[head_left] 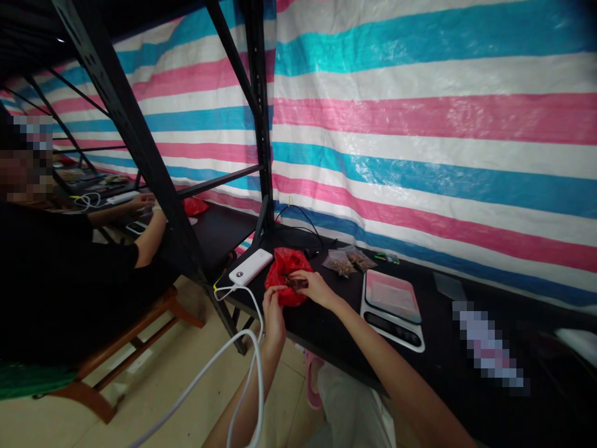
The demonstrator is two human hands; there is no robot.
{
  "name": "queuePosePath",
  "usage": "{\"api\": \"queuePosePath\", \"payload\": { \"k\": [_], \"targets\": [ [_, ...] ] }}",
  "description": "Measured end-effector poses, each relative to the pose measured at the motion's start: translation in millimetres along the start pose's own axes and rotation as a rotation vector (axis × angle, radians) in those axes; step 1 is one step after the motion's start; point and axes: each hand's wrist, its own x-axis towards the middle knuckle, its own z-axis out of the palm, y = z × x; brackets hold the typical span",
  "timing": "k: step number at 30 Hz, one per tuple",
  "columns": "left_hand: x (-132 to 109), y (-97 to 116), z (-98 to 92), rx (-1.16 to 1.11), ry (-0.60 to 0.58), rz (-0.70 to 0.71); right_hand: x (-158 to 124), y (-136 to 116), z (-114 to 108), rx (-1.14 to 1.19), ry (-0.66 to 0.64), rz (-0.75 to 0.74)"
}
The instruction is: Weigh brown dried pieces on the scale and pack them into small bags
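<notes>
A crumpled red plastic bag (281, 266) lies on the black table (326, 330) near its front edge. My left hand (272, 300) is closed on the bag's lower left edge. My right hand (311, 284) pinches a small dark brown clump (295, 283) just at the bag's opening. Right of the bag stands a white digital scale (392, 308) with a shiny pan. Two small clear bags (349, 261) of brown material lie behind my right hand.
A white power bank (250, 267) with a white cable (233, 354) lies left of the red bag. Black shelf posts (259, 124) rise behind it. Another person (56, 267) sits at the left on a wooden bench. A striped tarp (420, 124) backs the table.
</notes>
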Motion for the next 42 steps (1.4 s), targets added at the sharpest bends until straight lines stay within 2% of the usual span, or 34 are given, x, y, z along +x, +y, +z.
{"api": "queuePosePath", "payload": {
  "k": [4, 7, 10, 14, 18, 22, 24, 27, 29, 30, 31, 34, 35, 36, 39, 42],
  "targets": [
    [-6, 10, 9.0, -0.175, -0.091, -0.008, 1, 3, 3, 0.154, 0.0, 0.013],
    [-3, 9, 10.0, -0.197, -0.076, 0.034, 1, 7, 6, 0.274, 0.018, 0.065],
    [1, 2, 1.6, -0.176, -0.05, 0.034, 0, 11, 7, 0.401, 0.06, 0.099],
    [0, -2, -15.8, -0.011, 0.051, 0.039, -5, 6, 2, 0.547, 0.17, 0.109],
    [-17, 10, -24.2, 0.306, 0.123, 0.175, -16, -10, -13, 0.59, 0.281, 0.077],
    [-50, 13, -22.1, 0.509, 0.134, 0.325, -46, -23, -42, 0.52, 0.378, 0.077],
    [-69, 1, -19.4, 0.51, 0.088, 0.368, -72, -25, -61, 0.463, 0.437, 0.103],
    [-95, -29, -10.6, 0.484, 0.025, 0.463, -122, -25, -94, 0.365, 0.536, 0.155],
    [-110, -43, 2.5, 0.483, -0.049, 0.55, -158, -23, -114, 0.283, 0.637, 0.194],
    [-115, -45, 12.0, 0.49, -0.131, 0.586, -175, -21, -124, 0.246, 0.7, 0.209],
    [-118, -45, 23.7, 0.499, -0.254, 0.611, -191, -19, -133, 0.213, 0.761, 0.225],
    [-111, -28, 71.1, 0.521, -0.77, 0.629, -228, -9, -156, 0.152, 0.899, 0.275],
    [-104, -22, 89.8, 0.525, -0.91, 0.63, -237, -4, -161, 0.14, 0.922, 0.288],
    [-96, -18, 109.1, 0.52, -0.993, 0.622, -244, 0, -166, 0.13, 0.935, 0.298],
    [-70, -21, 163.0, 0.49, -1.117, 0.58, -255, 9, -174, 0.101, 0.928, 0.314],
    [-56, -40, 200.4, 0.488, -1.207, 0.483, -256, 9, -177, 0.069, 0.849, 0.339]
  ]
}}
